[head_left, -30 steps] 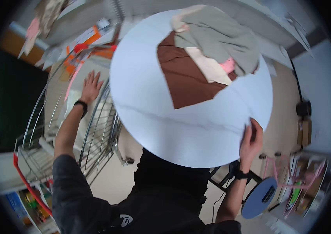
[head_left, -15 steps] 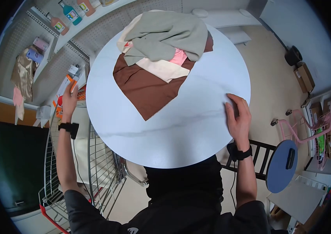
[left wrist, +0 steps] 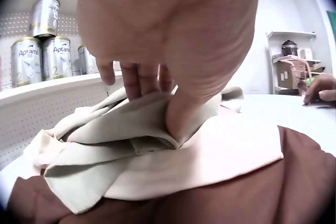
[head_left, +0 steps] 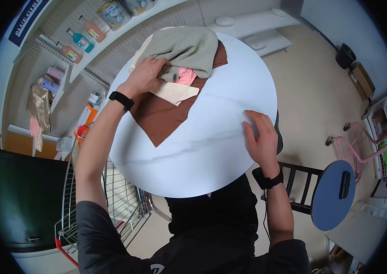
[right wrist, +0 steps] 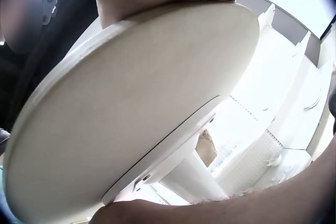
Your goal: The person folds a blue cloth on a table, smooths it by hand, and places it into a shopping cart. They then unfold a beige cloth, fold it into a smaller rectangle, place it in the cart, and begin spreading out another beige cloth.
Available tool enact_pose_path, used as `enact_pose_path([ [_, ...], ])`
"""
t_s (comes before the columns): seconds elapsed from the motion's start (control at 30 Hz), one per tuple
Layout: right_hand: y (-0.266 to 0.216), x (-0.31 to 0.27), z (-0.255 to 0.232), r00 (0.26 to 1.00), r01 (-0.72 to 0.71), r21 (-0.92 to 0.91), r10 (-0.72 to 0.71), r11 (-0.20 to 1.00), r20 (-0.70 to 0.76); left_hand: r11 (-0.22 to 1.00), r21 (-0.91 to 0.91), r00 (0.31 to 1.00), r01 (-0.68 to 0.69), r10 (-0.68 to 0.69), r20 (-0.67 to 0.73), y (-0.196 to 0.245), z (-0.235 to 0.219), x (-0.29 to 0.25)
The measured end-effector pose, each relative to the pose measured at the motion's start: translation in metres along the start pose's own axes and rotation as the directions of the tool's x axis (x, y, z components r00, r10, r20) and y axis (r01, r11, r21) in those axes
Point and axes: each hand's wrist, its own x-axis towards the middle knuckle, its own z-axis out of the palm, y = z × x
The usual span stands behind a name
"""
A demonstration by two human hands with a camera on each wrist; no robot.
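Note:
At the far left of the round white table (head_left: 221,137), my left hand (head_left: 145,75) pinches a fold of the grey-green cloth (head_left: 186,43). In the left wrist view the thumb (left wrist: 181,116) lies on the near side of that fold, with the fingers behind it. Under the grey-green cloth lie a cream cloth (head_left: 175,92), a pink cloth (head_left: 186,76) and, lowest, a brown cloth (head_left: 159,121) spread on the tabletop. My right hand (head_left: 262,139) rests on the right edge of the table, fingers loosely bent, holding nothing. The right wrist view shows mainly the table's pale underside (right wrist: 136,98).
A wire shopping cart (head_left: 127,198) stands left of the table. Behind it, wall shelves hold bottles (head_left: 81,42) and tins (head_left: 114,16). On the right are a blue round stool (head_left: 332,196) with a dark object on it and a pink cart (head_left: 353,150).
My left hand has moved from over the shopping cart to the cloth pile and taken hold of the grey-green cloth. The right hand stays at the table edge. The head view has shifted.

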Motion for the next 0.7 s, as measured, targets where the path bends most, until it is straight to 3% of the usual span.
enact_pose_path([
  [0.03,0.001,0.0,0.0,1.0,0.004,0.008,-0.004,1.0,-0.005,0.998,0.057,0.997,0.003,-0.008,0.081,-0.004,-0.004,0.003],
  [0.07,0.003,0.0,0.0,1.0,0.007,0.016,-0.007,1.0,-0.01,0.987,0.135,0.993,-0.086,0.095,-0.067,-0.006,-0.004,-0.001],
  [0.17,0.005,0.0,0.0,1.0,0.004,0.042,-0.003,0.999,-0.025,0.964,-0.149,0.972,0.219,-0.228,-0.051,0.03,-0.05,-0.007],
  [0.2,0.005,0.0,0.0,1.0,0.001,0.05,0.0,0.999,-0.026,0.974,-0.203,0.958,0.105,-0.154,-0.243,0.035,-0.056,-0.015],
  [0.3,0.005,0.0,0.001,0.999,0.017,0.032,-0.016,0.999,-0.033,0.937,-0.346,0.869,0.055,-0.215,-0.446,0.05,-0.08,-0.042],
  [0.4,0.004,0.0,0.002,1.0,0.01,0.017,-0.01,1.0,-0.017,0.952,-0.303,0.755,-0.048,-0.163,-0.635,0.094,-0.109,-0.071],
  [0.5,0.005,0.002,0.0,0.999,0.028,0.018,-0.028,0.999,0.019,0.948,-0.3,0.701,-0.102,-0.145,-0.698,0.132,-0.111,-0.105],
  [0.57,0.0,0.003,-0.002,0.994,0.032,0.015,-0.034,0.999,0.107,0.941,-0.272,0.754,-0.202,-0.028,-0.656,0.149,-0.104,-0.121],
  [0.63,-0.016,0.009,-0.015,0.969,0.03,-0.004,-0.028,1.0,0.246,0.905,-0.291,0.85,-0.312,0.128,-0.511,0.172,-0.095,-0.131],
  [0.7,-0.044,0.009,-0.017,0.898,-0.227,0.427,0.019,0.875,0.439,0.893,-0.256,0.875,-0.369,0.241,-0.42,0.191,-0.072,-0.134],
])
